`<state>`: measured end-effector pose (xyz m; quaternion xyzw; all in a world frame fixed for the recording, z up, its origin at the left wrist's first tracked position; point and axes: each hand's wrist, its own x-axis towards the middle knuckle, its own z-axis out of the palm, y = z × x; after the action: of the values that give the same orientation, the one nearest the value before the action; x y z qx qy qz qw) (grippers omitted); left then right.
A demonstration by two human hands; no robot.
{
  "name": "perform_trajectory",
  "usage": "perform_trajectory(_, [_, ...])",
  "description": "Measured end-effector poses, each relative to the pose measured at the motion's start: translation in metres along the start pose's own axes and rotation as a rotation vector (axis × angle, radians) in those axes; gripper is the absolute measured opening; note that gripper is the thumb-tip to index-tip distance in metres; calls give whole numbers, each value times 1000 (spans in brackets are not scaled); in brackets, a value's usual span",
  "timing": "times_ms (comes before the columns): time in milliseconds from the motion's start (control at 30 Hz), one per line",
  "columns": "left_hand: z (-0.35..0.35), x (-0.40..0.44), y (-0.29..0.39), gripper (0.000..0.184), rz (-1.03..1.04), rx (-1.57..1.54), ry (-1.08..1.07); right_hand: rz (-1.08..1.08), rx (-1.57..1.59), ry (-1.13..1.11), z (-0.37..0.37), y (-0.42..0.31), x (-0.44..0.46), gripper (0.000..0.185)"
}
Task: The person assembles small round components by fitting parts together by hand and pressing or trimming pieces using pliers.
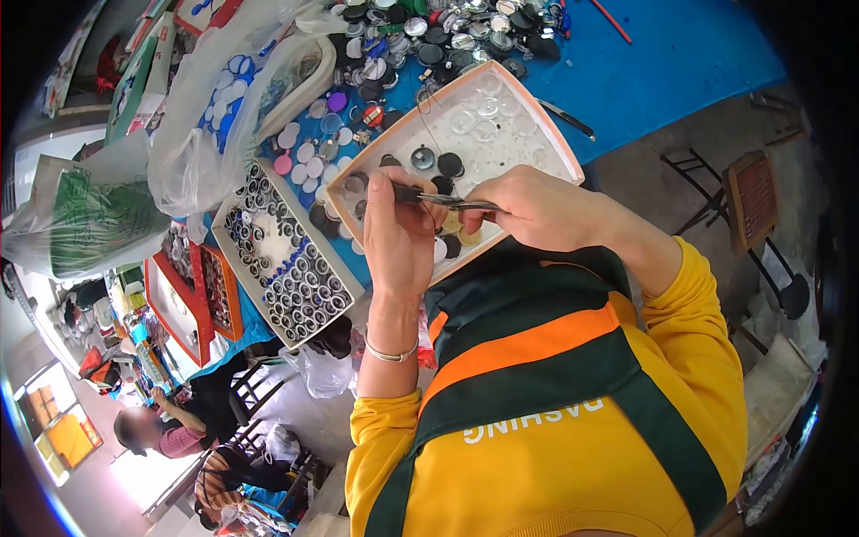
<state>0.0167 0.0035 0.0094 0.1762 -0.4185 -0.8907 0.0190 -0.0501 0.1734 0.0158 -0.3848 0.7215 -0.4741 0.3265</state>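
Over a shallow white tray with an orange rim (557,134), my two hands are close together. My left hand (398,233), with a bangle at the wrist, pinches a small dark piece (405,192) between thumb and fingers. My right hand (528,208) is closed round metal pliers (456,203), whose tip reaches to the dark piece. A thin dark wire or thread rises near my left fingers. In the tray lie clear discs (488,107), black discs (450,165) and yellowish discs (469,234), partly hidden by my hands.
Left of the tray stands a long box (349,291) of small round parts. Loose discs heap on the blue table (644,89) beyond, near tweezers (568,119) and plastic bags (192,170). A folding chair (754,201) stands right. Two people (183,430) are at lower left.
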Motion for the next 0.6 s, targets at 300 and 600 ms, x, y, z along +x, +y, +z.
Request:
perform_trajectory(300, [3, -1, -2, 18, 317, 768, 112, -275, -749, 331, 31, 9, 3, 9])
perform_trajectory(600, [-1, 6, -8, 25, 128, 484, 102, -30, -138, 136, 23, 7, -3, 7])
